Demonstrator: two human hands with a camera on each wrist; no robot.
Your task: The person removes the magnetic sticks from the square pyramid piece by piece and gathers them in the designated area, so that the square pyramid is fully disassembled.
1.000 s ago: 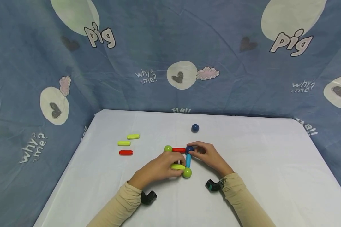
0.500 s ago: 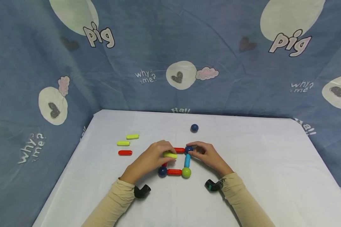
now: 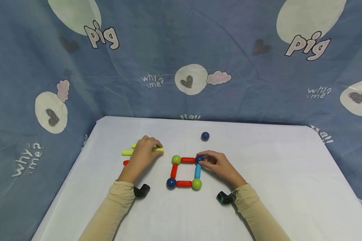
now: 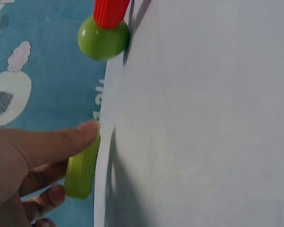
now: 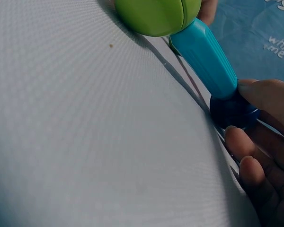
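Observation:
A square frame lies on the white table, made of red sticks (image 3: 184, 183), one blue stick (image 3: 197, 171), two green balls (image 3: 196, 184) and two dark blue balls (image 3: 171, 183). My right hand (image 3: 218, 165) pinches the dark blue ball (image 5: 232, 111) at the frame's far right corner. Left of the frame, my left hand (image 3: 143, 154) holds a yellow-green stick (image 4: 83, 168) between thumb and fingers. Behind and beside that hand lie two more yellow-green sticks (image 3: 126, 153) and a red stick (image 3: 125, 162), each partly covered by it in the head view.
A loose dark blue ball (image 3: 205, 136) sits behind the frame, toward the table's far edge. A printed blue cloth (image 3: 244, 93) hangs behind the white table (image 3: 277, 174). Each wrist carries a black camera (image 3: 141, 190).
My left hand has moved left and away from the frame, carrying the yellow-green stick toward the loose sticks, which uncovers the whole square. My right hand stays at its corner ball.

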